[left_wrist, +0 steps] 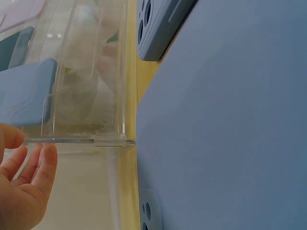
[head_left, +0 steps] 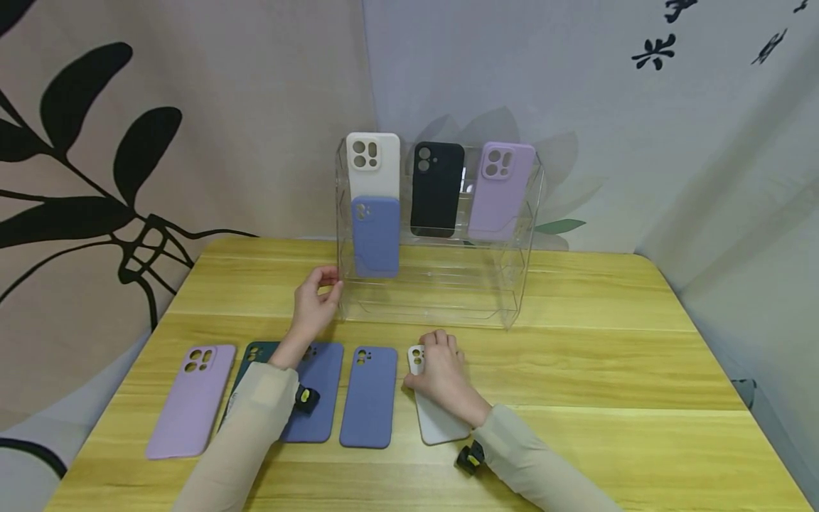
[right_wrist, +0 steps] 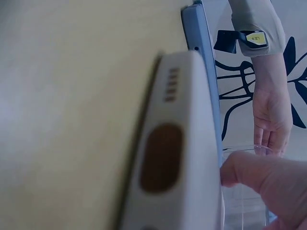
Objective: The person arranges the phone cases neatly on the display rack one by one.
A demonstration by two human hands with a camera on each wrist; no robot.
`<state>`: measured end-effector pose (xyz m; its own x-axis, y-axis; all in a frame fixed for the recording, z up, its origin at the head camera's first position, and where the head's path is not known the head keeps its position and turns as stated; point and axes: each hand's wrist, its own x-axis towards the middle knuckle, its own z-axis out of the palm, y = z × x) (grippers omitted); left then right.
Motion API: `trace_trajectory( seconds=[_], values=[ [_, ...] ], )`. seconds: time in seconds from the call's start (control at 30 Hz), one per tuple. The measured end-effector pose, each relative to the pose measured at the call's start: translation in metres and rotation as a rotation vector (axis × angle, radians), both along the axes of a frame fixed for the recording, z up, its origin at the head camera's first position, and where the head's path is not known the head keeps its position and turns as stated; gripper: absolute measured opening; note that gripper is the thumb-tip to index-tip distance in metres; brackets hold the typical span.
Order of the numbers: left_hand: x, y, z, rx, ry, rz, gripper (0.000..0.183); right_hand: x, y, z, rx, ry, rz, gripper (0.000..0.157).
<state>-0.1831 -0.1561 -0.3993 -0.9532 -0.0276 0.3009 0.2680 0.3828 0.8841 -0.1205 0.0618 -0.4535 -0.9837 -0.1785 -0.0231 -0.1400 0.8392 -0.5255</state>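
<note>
My left hand [head_left: 316,302] holds the left side panel of a clear display rack [head_left: 512,318]. In the left wrist view its thumb is on one side of the panel edge, the other fingers on the far side. A white phone case [head_left: 440,425] lies on the table under my right hand [head_left: 443,378], thumb at its left edge and fingers over its upper right. Up close in the right wrist view, the white case [right_wrist: 201,143] shows its end cutouts. Left of it lies a blue phone case [head_left: 369,398]; my palm hides part of the white case.
The rack bears a white case [head_left: 373,178], a blue case [head_left: 376,242] lower down, a black case [head_left: 437,188] and a purple case [head_left: 500,192]. Another blue case [head_left: 323,405], a dark green case [head_left: 257,352] and a purple case [head_left: 190,402] lie on the table's left.
</note>
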Motion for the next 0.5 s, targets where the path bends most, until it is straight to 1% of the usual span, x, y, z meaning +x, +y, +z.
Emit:
trace_trajectory(
  seconds=[0.2, 0.37, 0.5],
  values=[
    [0.0, 0.0, 0.0, 0.0, 0.0, 0.002, 0.023, 0.0, 0.003, 0.004, -0.029, 0.015, -0.012, 0.07],
    [0.0, 0.0, 0.0, -0.007, -0.004, 0.003, 0.023, -0.002, 0.009, 0.008, -0.073, 0.069, -0.014, 0.067],
    [0.0, 0.0, -0.001, -0.007, -0.006, -0.002, 0.023, -0.004, 0.012, 0.011, -0.111, 0.123, 0.0, 0.066]
  ],
)
